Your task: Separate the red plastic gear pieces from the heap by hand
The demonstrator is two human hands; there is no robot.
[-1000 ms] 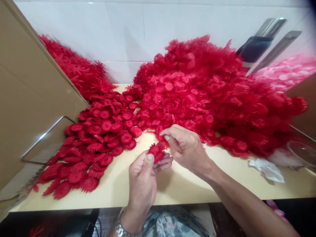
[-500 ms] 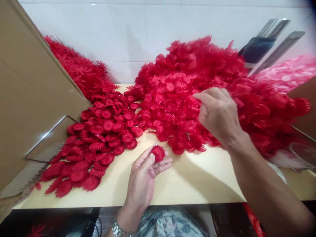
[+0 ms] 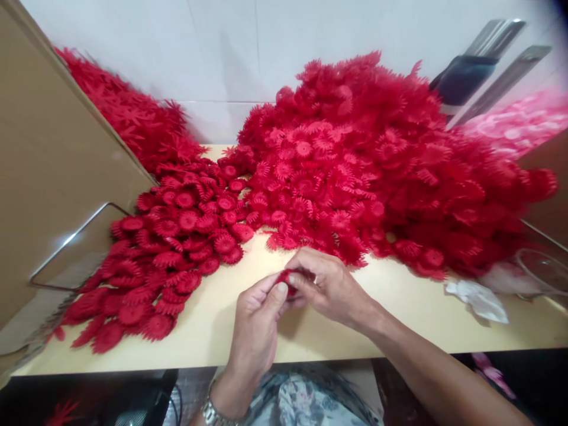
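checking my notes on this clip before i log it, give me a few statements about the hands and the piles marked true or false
1. The left hand and the right hand both pinch one red flower piece with their fingers. True.
2. The right hand reaches into the big red pile. False: it is in front of that pile, at the piece that the left hand also holds.
3. A wristwatch sits on the left wrist. True.
4. The pink pile lies beside the cardboard. False: it is at the far right; the smaller red pile lies beside the cardboard.
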